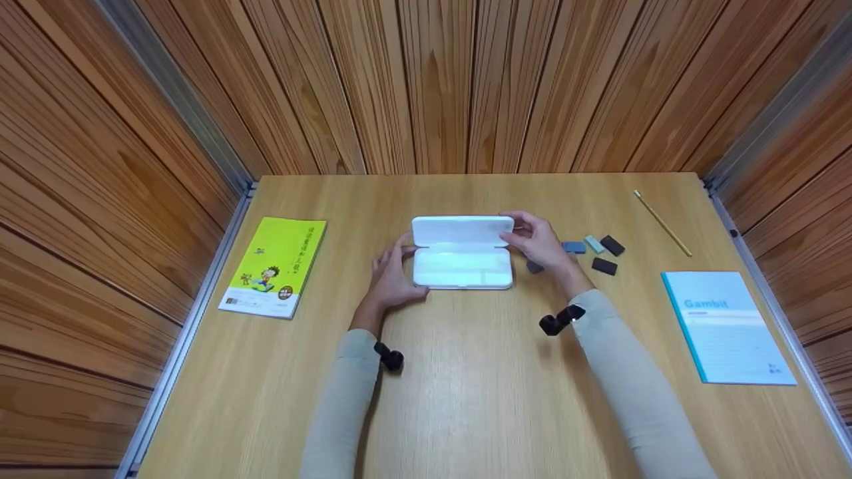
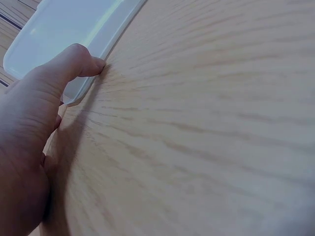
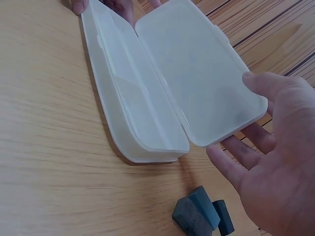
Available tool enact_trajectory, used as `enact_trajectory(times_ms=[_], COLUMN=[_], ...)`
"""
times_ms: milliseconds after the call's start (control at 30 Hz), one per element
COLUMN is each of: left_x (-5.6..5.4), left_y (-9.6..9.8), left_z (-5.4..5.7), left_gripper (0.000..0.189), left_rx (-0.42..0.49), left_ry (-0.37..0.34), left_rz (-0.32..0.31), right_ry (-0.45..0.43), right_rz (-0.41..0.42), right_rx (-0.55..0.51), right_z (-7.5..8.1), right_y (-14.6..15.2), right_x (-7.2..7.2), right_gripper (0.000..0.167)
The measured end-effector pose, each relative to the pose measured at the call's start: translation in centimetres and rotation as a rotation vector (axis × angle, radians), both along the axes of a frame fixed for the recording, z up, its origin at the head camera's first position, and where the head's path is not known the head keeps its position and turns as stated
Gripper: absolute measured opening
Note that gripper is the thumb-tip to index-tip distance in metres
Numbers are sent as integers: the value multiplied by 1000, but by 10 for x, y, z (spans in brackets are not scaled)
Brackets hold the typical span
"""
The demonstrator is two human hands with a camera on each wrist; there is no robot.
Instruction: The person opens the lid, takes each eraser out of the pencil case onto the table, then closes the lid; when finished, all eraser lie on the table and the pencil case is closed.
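Observation:
A white plastic pencil case point(image 1: 462, 269) lies in the middle of the table, its hinged lid point(image 1: 459, 231) raised along the back. My left hand point(image 1: 391, 279) grips the left end of the base, thumb at the front corner and fingers behind. In the left wrist view, the thumb point(image 2: 83, 61) bends over the case's edge. My right hand point(image 1: 542, 243) pinches the lid's right end; the right wrist view shows the thumb on its inner face and the fingers behind it. Inside the case point(image 3: 128, 83) is a long compartment with a divider, with nothing lying in it.
Right of the case lie a blue eraser point(image 1: 574, 247), a pale green one point(image 1: 594, 244) and several dark ones point(image 1: 604, 266), one partly hidden by the right hand. Beyond are a pencil point(image 1: 662, 223) and a light blue notebook point(image 1: 729, 326). A yellow-green book point(image 1: 276, 266) lies left.

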State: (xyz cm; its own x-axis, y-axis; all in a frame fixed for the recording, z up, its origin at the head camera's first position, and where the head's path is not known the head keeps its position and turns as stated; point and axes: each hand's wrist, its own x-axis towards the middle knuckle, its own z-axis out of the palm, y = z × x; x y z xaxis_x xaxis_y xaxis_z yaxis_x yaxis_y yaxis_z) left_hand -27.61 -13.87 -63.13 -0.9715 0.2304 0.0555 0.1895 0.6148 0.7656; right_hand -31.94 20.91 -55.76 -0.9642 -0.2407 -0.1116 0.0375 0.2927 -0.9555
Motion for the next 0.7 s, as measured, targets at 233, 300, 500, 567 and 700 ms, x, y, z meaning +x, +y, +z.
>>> enact_trajectory(times_ms=[233,300,500,567,700], left_x=[0,0,0,0,0], left_y=[0,0,0,0,0], left_z=[0,-1,-1,-1,-1], left_gripper=[124,123,123,123,123], left_rx=[-15,-16,-9,-7,-14], left_ry=[-4,-5,-8,-6,-1], left_rz=[3,4,3,2,5], right_ry=[-45,-60,-65,-71,-85], right_rz=[46,60,89,92,95], right_rx=[26,24,63,55,37], right_z=[-1,-1,-1,-1,-2], right_y=[-1,-2,-2,-2,-2], right_x=[4,6,8,8,8], right_gripper=[49,50,52,53,54])
